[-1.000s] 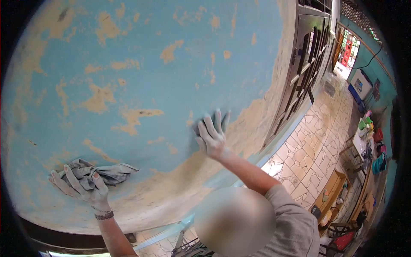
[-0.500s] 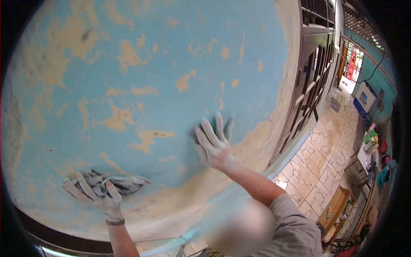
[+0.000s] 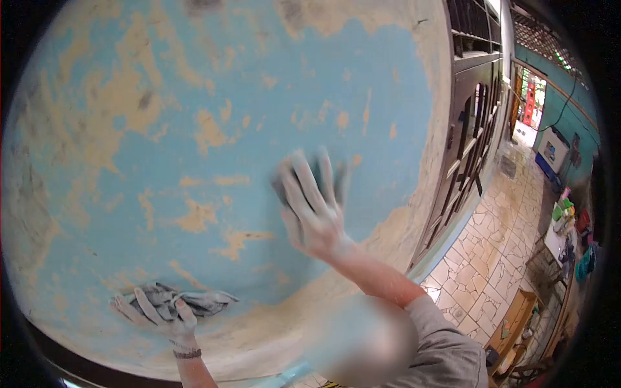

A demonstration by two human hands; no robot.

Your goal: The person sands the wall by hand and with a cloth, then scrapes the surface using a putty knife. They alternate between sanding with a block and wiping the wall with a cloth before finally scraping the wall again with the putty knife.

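My left hand (image 3: 162, 317), dusted white and with a bracelet at the wrist, presses a crumpled grey cloth (image 3: 210, 304) against the lower left of a painted wall (image 3: 323, 71). Higher up and to the right, my right hand (image 3: 315, 223) lies against the same wall, also dusty and slightly blurred. Under its fingers is a dark, flat piece (image 3: 279, 186) that looks like sandpaper, mostly hidden by the hand. The wall is light blue, with beige patches where the blue is worn away.
Dark window grilles (image 3: 462, 149) border the wall on the right. Beyond lies a stone-patterned tiled floor (image 3: 479, 242). A wooden box (image 3: 511, 323) and a table with colourful items (image 3: 559, 226) stand at far right. A blurred round shape (image 3: 362, 339) covers the bottom middle.
My right hand has slid upward along the wall with the dark piece. My left hand stays at about the same wall spot with the cloth, while the camera view has tilted upward.
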